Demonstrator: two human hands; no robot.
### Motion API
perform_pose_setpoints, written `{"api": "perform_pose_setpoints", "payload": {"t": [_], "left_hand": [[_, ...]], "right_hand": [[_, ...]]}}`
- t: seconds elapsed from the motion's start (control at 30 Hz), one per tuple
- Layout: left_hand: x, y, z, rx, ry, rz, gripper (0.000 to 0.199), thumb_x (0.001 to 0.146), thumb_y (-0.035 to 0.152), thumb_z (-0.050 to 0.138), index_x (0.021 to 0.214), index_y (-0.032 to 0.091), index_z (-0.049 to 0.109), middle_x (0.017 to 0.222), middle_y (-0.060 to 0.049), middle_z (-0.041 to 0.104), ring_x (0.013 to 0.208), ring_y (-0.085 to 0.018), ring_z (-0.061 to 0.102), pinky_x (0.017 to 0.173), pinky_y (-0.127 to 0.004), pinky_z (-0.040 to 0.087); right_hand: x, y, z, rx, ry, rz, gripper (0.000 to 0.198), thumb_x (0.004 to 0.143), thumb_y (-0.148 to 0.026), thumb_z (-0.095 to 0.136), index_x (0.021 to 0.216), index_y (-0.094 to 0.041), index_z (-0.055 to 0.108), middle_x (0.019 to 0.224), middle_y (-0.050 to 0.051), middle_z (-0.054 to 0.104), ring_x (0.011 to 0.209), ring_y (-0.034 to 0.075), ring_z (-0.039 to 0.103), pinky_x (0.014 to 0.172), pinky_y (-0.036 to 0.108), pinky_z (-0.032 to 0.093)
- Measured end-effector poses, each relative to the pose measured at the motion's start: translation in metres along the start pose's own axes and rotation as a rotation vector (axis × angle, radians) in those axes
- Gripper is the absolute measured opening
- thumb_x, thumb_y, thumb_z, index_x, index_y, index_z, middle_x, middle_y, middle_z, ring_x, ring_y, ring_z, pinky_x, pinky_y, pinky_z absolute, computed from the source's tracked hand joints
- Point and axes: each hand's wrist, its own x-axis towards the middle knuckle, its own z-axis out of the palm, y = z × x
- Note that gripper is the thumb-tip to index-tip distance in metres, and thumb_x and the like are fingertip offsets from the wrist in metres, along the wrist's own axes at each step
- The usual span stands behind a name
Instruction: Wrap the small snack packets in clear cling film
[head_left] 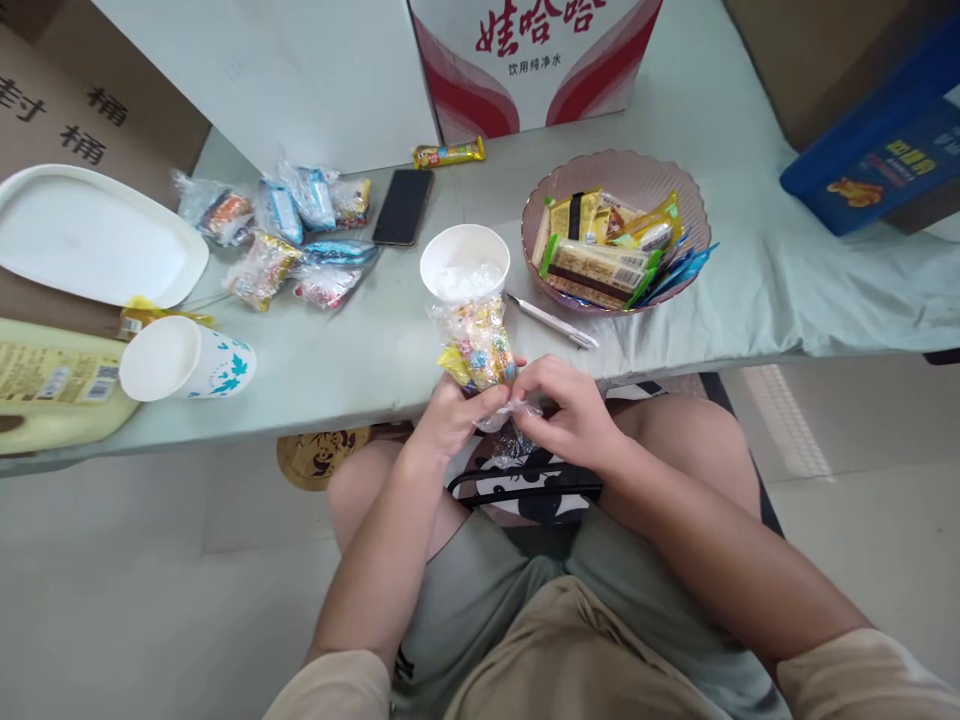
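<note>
Just over the table's front edge, a clear plastic bag [480, 345] bulges with small, brightly wrapped snacks. My left hand [448, 415] is wrapped round the bag's lower part. The fingers of my right hand [566, 408] pinch the loose gathered end of the same bag. Right behind the bag stands a white paper cup [465, 255] with clear plastic inside. A white pen [553, 322] lies to the right of the cup. Beyond it is a pink glass bowl [536, 200] holding several packaged snacks.
Several filled plastic bags [289, 225] lie left of a black phone [403, 207]. A yellow snack stick [450, 152] rests before a white-and-red carton [536, 60]. At left are a tipped paper cup [187, 360], a white tray [97, 235] and a yellowish jug [60, 385]. A blue package [877, 150] stands at right.
</note>
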Motion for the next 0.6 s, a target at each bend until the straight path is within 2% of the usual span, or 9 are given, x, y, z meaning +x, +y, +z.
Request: {"api": "perform_pose_setpoints", "payload": {"t": [0.13, 0.2, 0.27, 0.37, 0.47, 0.53, 0.6], "left_hand": [[-0.002, -0.006, -0.004, 0.016, -0.152, 0.038, 0.083, 0.044, 0.060, 0.095, 0.114, 0.024, 0.070, 0.096, -0.006, 0.075, 0.101, -0.027, 0.072, 0.089, -0.036, 0.058], [-0.002, -0.009, -0.007, 0.093, -0.185, 0.059, 0.079, 0.041, 0.054, 0.098, 0.109, 0.024, 0.071, 0.099, -0.006, 0.075, 0.107, -0.028, 0.070, 0.094, -0.037, 0.057], [-0.003, -0.009, -0.010, 0.170, -0.133, 0.085, 0.065, 0.048, 0.045, 0.098, 0.103, 0.023, 0.072, 0.098, -0.005, 0.075, 0.102, -0.026, 0.071, 0.095, -0.037, 0.056], [-0.006, -0.006, -0.013, 0.150, -0.121, 0.025, 0.056, 0.059, 0.044, 0.092, 0.107, 0.023, 0.071, 0.093, -0.005, 0.075, 0.085, -0.023, 0.072, 0.080, -0.035, 0.060], [-0.008, 0.000, -0.015, 0.091, -0.259, -0.075, 0.059, 0.061, 0.047, 0.088, 0.113, 0.023, 0.071, 0.094, -0.009, 0.075, 0.078, -0.024, 0.072, 0.063, -0.031, 0.058], [-0.008, 0.002, -0.016, 0.122, -0.384, -0.137, 0.056, 0.062, 0.045, 0.087, 0.111, 0.022, 0.073, 0.100, -0.012, 0.075, 0.080, -0.027, 0.073, 0.062, -0.033, 0.058], [-0.007, 0.000, -0.018, 0.195, -0.486, -0.196, 0.051, 0.063, 0.043, 0.087, 0.108, 0.021, 0.075, 0.100, -0.013, 0.076, 0.079, -0.028, 0.073, 0.064, -0.035, 0.059]], "right_hand": [[0.001, -0.001, 0.005, 0.127, 0.110, 0.240, 0.018, 0.078, -0.022, 0.059, 0.094, -0.023, 0.050, 0.085, 0.000, 0.059, 0.075, 0.015, 0.057, 0.072, 0.030, 0.050], [0.001, -0.001, 0.007, 0.126, 0.146, 0.286, 0.022, 0.076, -0.021, 0.059, 0.096, -0.023, 0.048, 0.086, 0.000, 0.057, 0.076, 0.015, 0.054, 0.072, 0.029, 0.049], [0.000, 0.002, 0.007, 0.114, 0.130, 0.286, 0.029, 0.075, -0.022, 0.062, 0.100, -0.023, 0.049, 0.092, 0.002, 0.057, 0.081, 0.015, 0.054, 0.074, 0.030, 0.049], [0.000, 0.009, 0.002, 0.229, 0.053, 0.254, 0.047, 0.075, -0.032, 0.070, 0.116, -0.024, 0.048, 0.114, 0.007, 0.057, 0.097, 0.019, 0.059, 0.080, 0.033, 0.052], [0.001, 0.017, -0.004, 0.368, 0.077, 0.276, 0.055, 0.081, -0.045, 0.066, 0.128, -0.027, 0.044, 0.133, 0.010, 0.053, 0.114, 0.023, 0.059, 0.090, 0.037, 0.054], [0.002, 0.019, -0.007, 0.410, 0.097, 0.317, 0.057, 0.085, -0.052, 0.062, 0.133, -0.027, 0.044, 0.140, 0.011, 0.052, 0.119, 0.024, 0.059, 0.091, 0.039, 0.055], [0.003, 0.018, -0.009, 0.441, 0.031, 0.337, 0.063, 0.085, -0.057, 0.063, 0.137, -0.027, 0.045, 0.143, 0.011, 0.054, 0.116, 0.025, 0.061, 0.089, 0.039, 0.057]]}}
